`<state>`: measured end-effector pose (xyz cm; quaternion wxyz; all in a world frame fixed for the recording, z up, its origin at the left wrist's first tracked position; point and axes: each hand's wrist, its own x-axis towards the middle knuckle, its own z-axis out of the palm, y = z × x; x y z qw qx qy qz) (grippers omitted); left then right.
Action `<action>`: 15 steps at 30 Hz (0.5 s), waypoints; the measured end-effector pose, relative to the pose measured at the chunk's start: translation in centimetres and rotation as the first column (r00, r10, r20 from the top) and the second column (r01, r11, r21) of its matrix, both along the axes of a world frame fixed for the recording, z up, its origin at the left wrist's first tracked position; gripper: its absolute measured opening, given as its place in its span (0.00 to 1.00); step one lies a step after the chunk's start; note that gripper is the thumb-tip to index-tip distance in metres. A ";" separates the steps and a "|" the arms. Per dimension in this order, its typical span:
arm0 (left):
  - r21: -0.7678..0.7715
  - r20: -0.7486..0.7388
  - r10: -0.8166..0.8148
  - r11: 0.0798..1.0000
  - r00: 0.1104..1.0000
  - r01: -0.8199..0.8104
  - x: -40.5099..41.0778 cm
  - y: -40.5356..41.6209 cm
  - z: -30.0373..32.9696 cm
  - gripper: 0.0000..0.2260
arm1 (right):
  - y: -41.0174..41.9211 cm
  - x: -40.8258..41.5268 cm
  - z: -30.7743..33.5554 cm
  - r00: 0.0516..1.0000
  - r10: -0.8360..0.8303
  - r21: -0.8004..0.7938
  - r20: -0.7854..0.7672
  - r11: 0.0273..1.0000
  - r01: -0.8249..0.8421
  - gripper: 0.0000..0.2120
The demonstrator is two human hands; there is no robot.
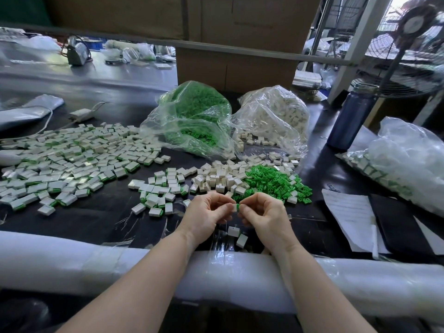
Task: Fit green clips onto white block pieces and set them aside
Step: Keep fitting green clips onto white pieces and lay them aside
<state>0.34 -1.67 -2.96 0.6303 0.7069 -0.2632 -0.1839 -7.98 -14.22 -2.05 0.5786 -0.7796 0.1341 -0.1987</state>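
Block [234,207] and clip [238,207] met above the table's [96,219] near edge in the head view, the left hand [206,212] pinching the block, the right hand [260,212] pinching the clip against its end. The fitting step looked underway; next it would need a firm press home, then a move left to the finished pile [72,162]. Loose clips [271,182] and blocks [221,176] lay just beyond.

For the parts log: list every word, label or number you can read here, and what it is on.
None can be read.
Paper sheet: lines of writing, too blurred to read.
Cardboard boxes: faint marks, illegible.
Fan hub: no legible text.
Bottle, bags, blocks and clips: no print visible.
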 end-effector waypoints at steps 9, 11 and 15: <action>0.021 0.018 0.015 1.000 1.000 -0.016 -0.2 0.0 0.2 0.05 | -0.1 0.1 -0.2 1.000 0.022 0.013 -0.018 1.000 -0.022 0.04; 0.008 0.000 0.017 1.000 1.000 -0.017 -0.2 0.0 0.2 0.05 | -0.1 0.1 -0.2 1.000 0.022 0.016 -0.016 1.000 -0.022 0.05; -0.011 -0.023 0.015 1.000 1.000 -0.015 -0.2 0.0 0.2 0.05 | -0.1 0.1 -0.3 0.999 0.027 0.013 -0.021 1.000 -0.027 0.06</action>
